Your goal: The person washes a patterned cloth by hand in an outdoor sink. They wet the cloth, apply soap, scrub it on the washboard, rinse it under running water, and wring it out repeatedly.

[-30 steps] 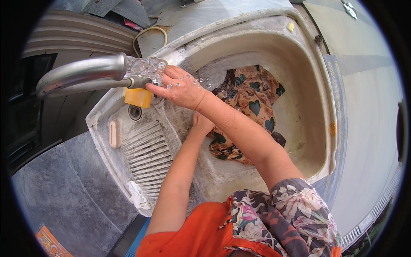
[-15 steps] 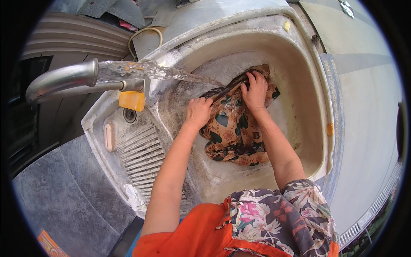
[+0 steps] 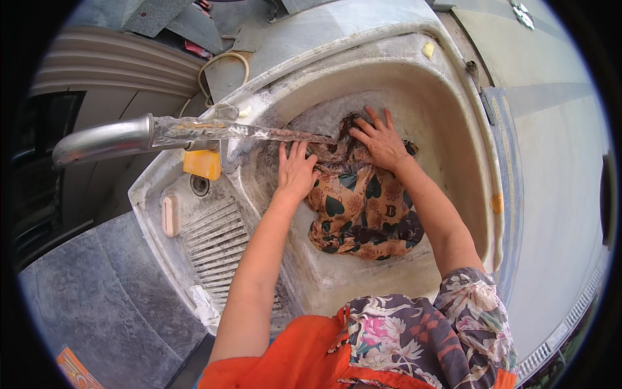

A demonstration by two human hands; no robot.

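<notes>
one patterned cloth (image 3: 356, 209), tan with dark hearts, lay crumpled in the sink (image 3: 468, 162) basin. left hand (image 3: 297, 174) at its upper left edge, fingers a little parted; could not tell whether they pinched fabric. right hand (image 3: 385, 145) splayed wide over the darker upper right part. water (image 3: 249, 130) ran from the metal tap (image 3: 107, 141) onto cloth between the hands. farther left: yellow-orange block (image 3: 203, 165), pale brush (image 3: 170, 216) beside drainboard ridges (image 3: 214, 241).

A wet tan cloth (image 3: 359, 211) printed with dark green hearts and reddish flowers lies crumpled in the sink basin (image 3: 463, 175), its far edge bunched under running water (image 3: 240, 131).
</notes>
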